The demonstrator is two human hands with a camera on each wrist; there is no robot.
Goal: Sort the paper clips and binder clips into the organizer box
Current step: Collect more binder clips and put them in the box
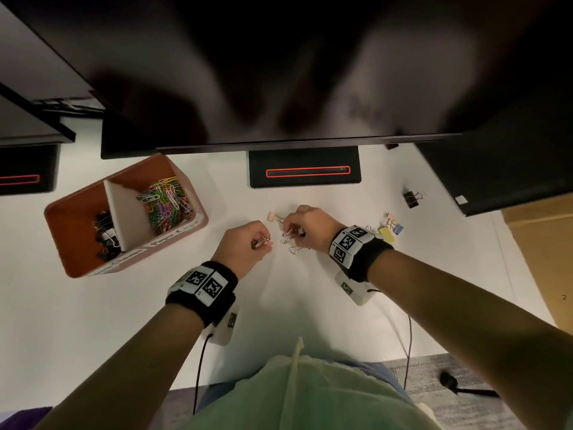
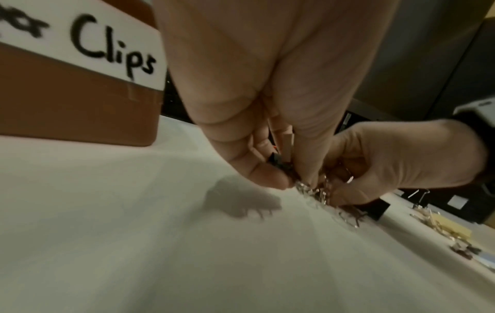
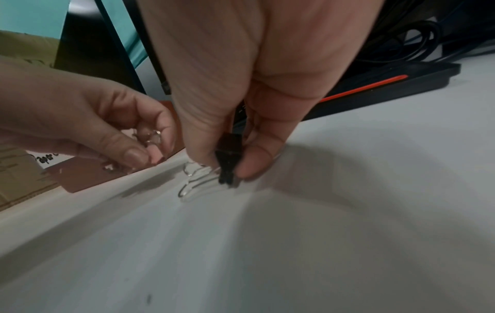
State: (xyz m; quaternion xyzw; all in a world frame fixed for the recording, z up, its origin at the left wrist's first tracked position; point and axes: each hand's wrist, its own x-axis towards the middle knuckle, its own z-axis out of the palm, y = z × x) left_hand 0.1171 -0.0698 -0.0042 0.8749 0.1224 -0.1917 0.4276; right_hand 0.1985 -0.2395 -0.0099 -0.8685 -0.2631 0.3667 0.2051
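Observation:
My left hand pinches small binder clips, one of them pink, just above the white table. Close to its right, my right hand pinches a black binder clip whose wire handles touch the table. A peach binder clip lies just behind the hands. The brown organizer box stands to the left, with black binder clips in its left compartment and coloured paper clips in its right one. How many clips each hand holds is hidden.
A black binder clip lies at the far right. A cluster of yellow and blue binder clips sits beside my right wrist. A monitor stand base stands behind the hands under a dark monitor. Cardboard borders the table's right edge.

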